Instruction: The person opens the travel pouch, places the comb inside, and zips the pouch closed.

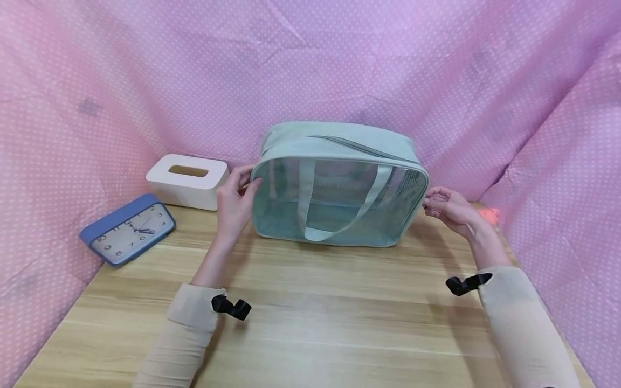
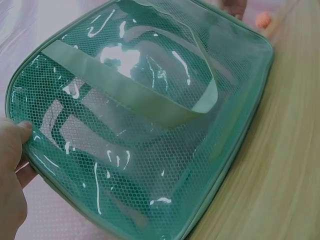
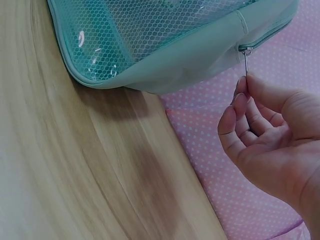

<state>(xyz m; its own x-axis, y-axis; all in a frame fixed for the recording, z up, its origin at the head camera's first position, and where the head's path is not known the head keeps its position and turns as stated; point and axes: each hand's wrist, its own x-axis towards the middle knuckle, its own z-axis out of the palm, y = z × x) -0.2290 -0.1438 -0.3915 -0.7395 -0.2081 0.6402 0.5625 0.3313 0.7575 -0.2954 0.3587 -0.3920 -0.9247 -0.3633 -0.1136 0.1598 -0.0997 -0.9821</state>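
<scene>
A mint-green bag (image 1: 339, 141) with a clear front panel and a mesh pattern stands upright on the table. Its strap handle (image 1: 305, 199) hangs down over the front. My left hand (image 1: 235, 199) grips the bag's left side edge, thumb on the front and fingers behind. At the bag's right end, my right hand (image 3: 275, 130) pinches a metal zipper pull (image 3: 246, 65) between thumb and forefinger. The zipper (image 1: 359, 146) runs along the top and looks zipped in the part that shows. Mesh and glare blur the inside of the bag.
Left of the bag stands a white tissue box (image 1: 194, 193) with an oval slot. A blue clock (image 1: 133, 229) leans in front of it. An orange thing (image 1: 490, 215) lies behind my right wrist. Pink dotted cloth (image 1: 310, 64) hangs around the wooden table (image 1: 339, 312).
</scene>
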